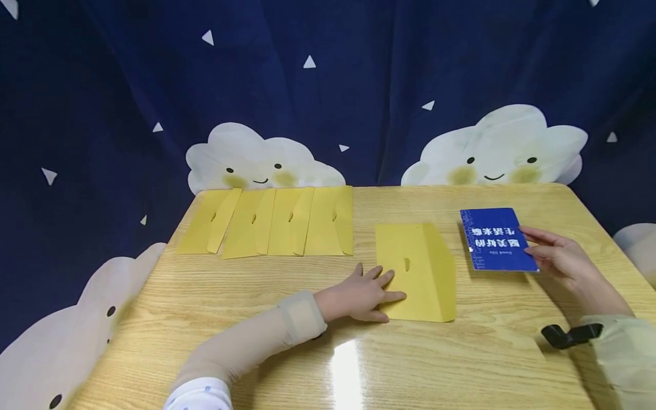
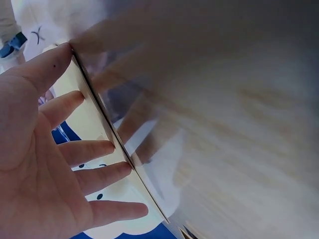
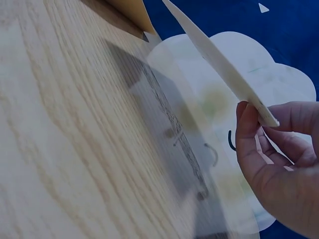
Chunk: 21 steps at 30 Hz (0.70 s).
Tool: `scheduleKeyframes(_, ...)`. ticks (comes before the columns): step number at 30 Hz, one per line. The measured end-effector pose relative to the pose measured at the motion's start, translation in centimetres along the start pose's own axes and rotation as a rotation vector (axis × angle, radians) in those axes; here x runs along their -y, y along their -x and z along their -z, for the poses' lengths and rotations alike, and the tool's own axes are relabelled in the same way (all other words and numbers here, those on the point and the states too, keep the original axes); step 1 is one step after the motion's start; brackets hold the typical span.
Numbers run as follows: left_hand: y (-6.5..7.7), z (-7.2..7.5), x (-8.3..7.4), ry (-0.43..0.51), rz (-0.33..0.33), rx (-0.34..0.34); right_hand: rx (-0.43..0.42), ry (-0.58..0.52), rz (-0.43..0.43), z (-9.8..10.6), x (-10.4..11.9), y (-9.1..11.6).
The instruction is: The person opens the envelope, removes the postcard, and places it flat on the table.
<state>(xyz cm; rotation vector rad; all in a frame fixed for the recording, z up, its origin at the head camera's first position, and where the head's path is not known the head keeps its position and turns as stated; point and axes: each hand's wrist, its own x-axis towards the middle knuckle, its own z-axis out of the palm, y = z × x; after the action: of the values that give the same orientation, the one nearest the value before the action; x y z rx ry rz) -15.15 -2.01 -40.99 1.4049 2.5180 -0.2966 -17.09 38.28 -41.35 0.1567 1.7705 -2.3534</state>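
A yellow envelope (image 1: 425, 256) lies on the wooden table, its flap folded out to the right and a small slot in its middle. My left hand (image 1: 361, 293) rests on the envelope's left edge with fingers spread; the left wrist view also shows those fingers stretched out. To the right, my right hand (image 1: 569, 265) pinches a blue card (image 1: 494, 245) by its right edge, thumb on one face and fingers on the other. White lettering on the card appears upside down. In the right wrist view the card (image 3: 219, 62) is raised above the table, seen nearly edge-on.
Several more yellow envelopes (image 1: 330, 225) lie in a row along the table's back left edge, their flaps folded over. A dark blue curtain (image 1: 359, 74) with white clouds and triangles hangs behind the table (image 1: 246, 285). A black clip (image 1: 571, 336) sits at the right wrist.
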Motion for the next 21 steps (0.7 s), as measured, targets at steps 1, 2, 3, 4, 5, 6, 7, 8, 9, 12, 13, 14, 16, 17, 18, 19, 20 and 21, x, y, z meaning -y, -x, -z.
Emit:
scheduleKeyframes(1,-0.2,0.0,0.0,-0.002,0.000,0.002,-0.002,0.002,0.000,0.1,0.0,-0.1)
scheduleKeyframes(2,-0.4,0.0,-0.1,-0.004,-0.001,0.005,-0.010,0.009,-0.001,0.3,0.0,-0.2)
scheduleKeyframes(3,-0.7,0.0,-0.1,-0.005,0.001,0.008,-0.020,0.014,-0.003,0.3,0.0,-0.3)
scheduleKeyframes(4,-0.9,0.1,-0.1,-0.003,0.002,0.011,-0.027,0.018,-0.006,0.4,0.0,-0.3)
scheduleKeyframes(5,-1.1,0.1,-0.1,-0.001,0.003,0.013,-0.033,0.018,-0.008,0.6,0.0,-0.4)
scheduleKeyframes(6,-1.4,0.2,-0.1,0.002,0.006,0.019,-0.035,0.013,-0.008,0.7,0.1,-0.5)
scheduleKeyframes(7,-1.6,0.2,-0.1,0.006,0.008,0.023,-0.034,0.010,-0.006,0.8,0.1,-0.6)
scheduleKeyframes(8,-1.9,0.3,-0.1,0.011,0.012,0.028,-0.036,0.007,-0.006,0.9,0.2,-0.7)
scheduleKeyframes(9,-2.1,0.3,-0.1,0.013,0.016,0.031,-0.033,-0.002,-0.003,1.0,0.2,-0.8)
scheduleKeyframes(12,-2.8,0.5,-0.1,0.022,0.024,0.042,-0.032,-0.007,0.001,1.4,0.5,-1.1)
scheduleKeyframes(13,-3.0,0.6,-0.1,0.024,0.026,0.046,-0.030,-0.005,0.002,1.5,0.6,-1.2)
scheduleKeyframes(14,-3.2,0.7,-0.1,0.023,0.028,0.050,-0.033,-0.002,0.002,1.6,0.6,-1.3)
scheduleKeyframes(16,-3.6,0.8,-0.1,0.027,0.031,0.058,-0.034,-0.005,0.003,1.9,0.8,-1.4)
scheduleKeyframes(17,-3.8,0.9,-0.1,0.030,0.033,0.064,-0.031,-0.006,0.007,2.0,0.8,-1.5)
scheduleKeyframes(18,-4.0,1.0,-0.1,0.034,0.035,0.070,-0.025,-0.026,0.008,2.2,0.9,-1.6)
scheduleKeyframes(19,-4.2,1.1,-0.1,0.034,0.037,0.074,-0.018,-0.043,0.010,2.4,1.0,-1.7)
scheduleKeyframes(20,-4.4,1.2,-0.2,0.036,0.039,0.078,-0.015,-0.053,0.011,2.6,1.1,-1.7)
scheduleKeyframes(21,-4.6,1.3,-0.2,0.037,0.041,0.081,-0.011,-0.065,0.011,2.8,1.1,-1.8)
